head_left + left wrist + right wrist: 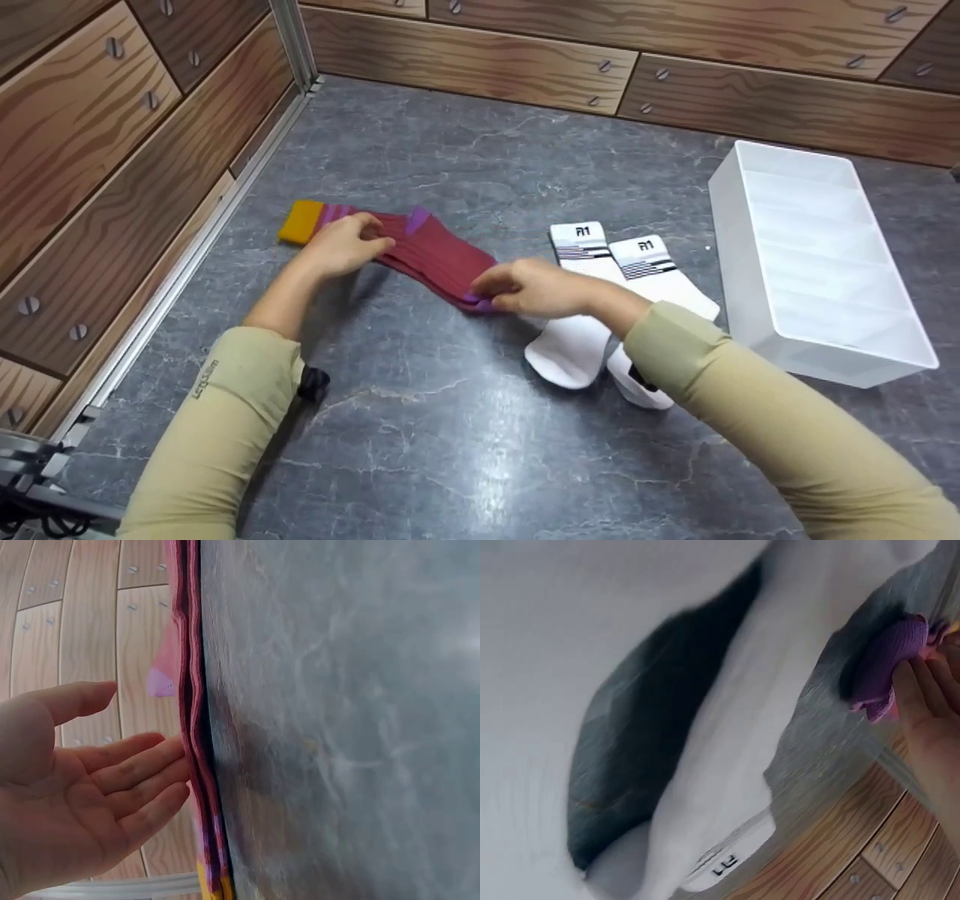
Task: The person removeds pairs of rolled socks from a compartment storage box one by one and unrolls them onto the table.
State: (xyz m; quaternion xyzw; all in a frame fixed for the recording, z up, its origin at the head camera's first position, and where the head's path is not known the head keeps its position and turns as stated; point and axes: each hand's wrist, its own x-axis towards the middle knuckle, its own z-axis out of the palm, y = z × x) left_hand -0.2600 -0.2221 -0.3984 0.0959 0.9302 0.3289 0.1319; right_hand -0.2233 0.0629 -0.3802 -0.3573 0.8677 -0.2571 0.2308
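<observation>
A pair of dark red socks [442,251], laid one on the other, stretches across the grey table with yellow cuffs at left and purple toes at right. Near the cuffs, my left hand [345,244] touches the socks; in the left wrist view its fingers [142,780] are extended against the layered edge. My right hand [544,289] is at the toe end. In the right wrist view its fairly straight fingers [911,694] rest on the purple toe [889,652], and its thumb is hidden there. Two white socks [574,341] with striped cuffs lie partly beneath my right forearm.
A white divided box [757,247] stands at the right of the table. Wood-patterned panels [480,49] border the back and left, with a metal rail [180,274] along the left edge. A black strap [313,383] shows by my left cuff.
</observation>
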